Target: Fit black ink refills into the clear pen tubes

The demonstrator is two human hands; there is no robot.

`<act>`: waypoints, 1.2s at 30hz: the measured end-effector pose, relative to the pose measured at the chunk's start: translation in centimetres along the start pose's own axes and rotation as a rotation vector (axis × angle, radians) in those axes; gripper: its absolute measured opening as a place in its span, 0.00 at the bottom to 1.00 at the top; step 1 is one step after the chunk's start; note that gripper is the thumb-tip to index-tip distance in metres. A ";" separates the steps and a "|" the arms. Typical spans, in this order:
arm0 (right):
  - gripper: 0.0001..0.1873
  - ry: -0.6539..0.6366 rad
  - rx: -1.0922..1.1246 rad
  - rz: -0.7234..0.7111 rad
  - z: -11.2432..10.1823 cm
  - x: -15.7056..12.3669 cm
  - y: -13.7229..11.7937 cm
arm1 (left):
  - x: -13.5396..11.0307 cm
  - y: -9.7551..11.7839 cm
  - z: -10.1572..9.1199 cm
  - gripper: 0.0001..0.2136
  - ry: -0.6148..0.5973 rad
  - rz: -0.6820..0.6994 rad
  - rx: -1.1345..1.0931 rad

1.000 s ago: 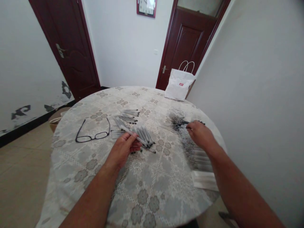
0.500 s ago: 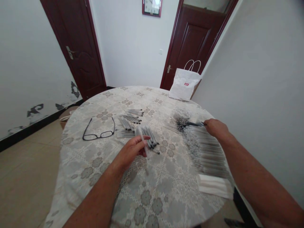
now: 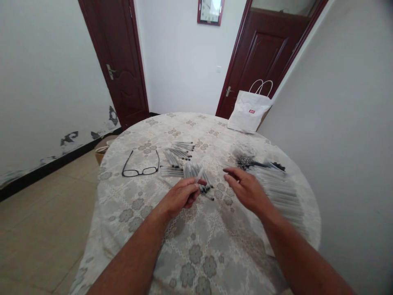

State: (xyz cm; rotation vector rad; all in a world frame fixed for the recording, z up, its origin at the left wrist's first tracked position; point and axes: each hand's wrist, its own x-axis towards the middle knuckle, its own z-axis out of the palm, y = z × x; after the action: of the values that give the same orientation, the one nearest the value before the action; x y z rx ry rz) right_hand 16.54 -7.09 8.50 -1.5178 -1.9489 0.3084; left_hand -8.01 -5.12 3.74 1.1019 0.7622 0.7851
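Note:
My left hand (image 3: 182, 192) is closed around a clear pen barrel (image 3: 199, 175), which sticks up past the thumb and index finger. Just beyond it lies a pile of clear pens with black tips (image 3: 176, 157), spread in several small groups. My right hand (image 3: 244, 186) hovers over the cloth to the right, thumb and index finger pointing toward the left hand. Motion blur hides whether anything small is between those fingers. Behind the right forearm are rows of clear barrels (image 3: 284, 194), with a cluster of small black pen parts (image 3: 244, 162) at their far end.
Black-framed glasses (image 3: 139, 170) lie at the left on the patterned tablecloth (image 3: 196, 250). A white paper bag (image 3: 248, 110) stands at the back right, beside a crumpled clear plastic bag (image 3: 244, 148). The wall (image 3: 353, 102) runs close along the right side.
My right hand has come away from the black parts at the right and moved left toward my left hand. The left hand still holds the barrel. The view has turned slightly left.

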 end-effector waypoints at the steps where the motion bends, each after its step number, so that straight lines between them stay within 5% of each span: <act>1: 0.19 -0.019 0.081 0.024 1.1 -0.1 -0.9 | -0.1 0.0 0.0 0.16 -0.023 0.008 0.016; 6: 0.17 -0.071 0.386 0.071 4.3 -0.2 -3.6 | -0.4 0.1 0.1 0.21 -0.119 0.103 0.237; 12: 0.09 -0.063 0.322 0.038 4.2 -0.7 -5.2 | -0.5 0.6 0.7 0.19 -0.082 0.253 0.437; 19: 0.09 0.029 0.305 0.117 6.5 0.4 -3.8 | 0.8 0.0 0.8 0.19 0.073 0.349 0.601; 25: 0.12 -0.049 0.287 0.084 7.4 2.0 -3.1 | 1.4 -0.5 -0.3 0.20 0.093 0.301 0.580; 30: 0.12 0.129 0.220 0.088 5.3 3.2 -2.4 | 1.3 -0.7 -1.0 0.21 0.166 0.153 0.245; 33: 0.13 0.033 0.225 0.126 3.6 3.3 -1.4 | 1.3 -0.5 -1.5 0.17 0.175 0.018 -0.150; 36: 0.11 -0.191 0.196 0.150 2.1 3.1 0.1 | 1.3 -0.2 -1.8 0.12 0.204 0.072 -0.326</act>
State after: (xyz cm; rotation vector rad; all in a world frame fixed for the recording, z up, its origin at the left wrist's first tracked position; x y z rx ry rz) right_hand 14.95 -3.81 7.93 -1.5534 -1.8870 0.7122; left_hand -8.85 -3.21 2.83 0.7667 0.7358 1.0538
